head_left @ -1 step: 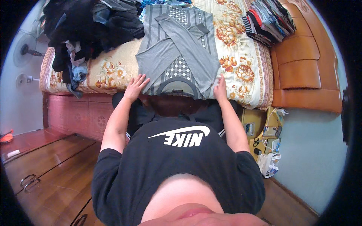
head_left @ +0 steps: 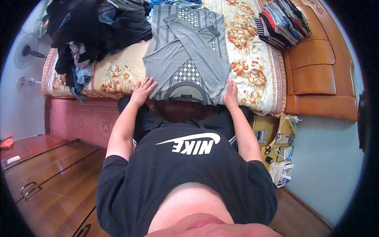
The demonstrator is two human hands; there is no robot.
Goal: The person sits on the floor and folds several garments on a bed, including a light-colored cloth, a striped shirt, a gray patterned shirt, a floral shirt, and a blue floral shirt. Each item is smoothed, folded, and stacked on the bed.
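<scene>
A grey long-sleeved sweater (head_left: pixel 162 63) with a black-and-white checked panel lies flat on the bed. Its two sleeves are folded across the front, one over the other, and its dark collar points toward me at the bed's near edge. At the sweater's left shoulder edge rests my left hand (head_left: pixel 143 92), fingers stretched out and flat. Against the opposite shoulder edge lies my right hand (head_left: pixel 231 95), its fingers extended and holding nothing.
The bed has a floral cover (head_left: pixel 116 75). A heap of dark clothes (head_left: pixel 114 33) fills its far left. Folded clothes (head_left: pixel 282 23) are stacked at far right, beside the brown padded headboard (head_left: pixel 312 67). A yellowish bedside surface (head_left: pixel 268 126) holds small items. Fans stand at far left.
My right hand has shifted slightly, showing more of its fingers beside the sweater's edge. The left hand and the sweater look the same.
</scene>
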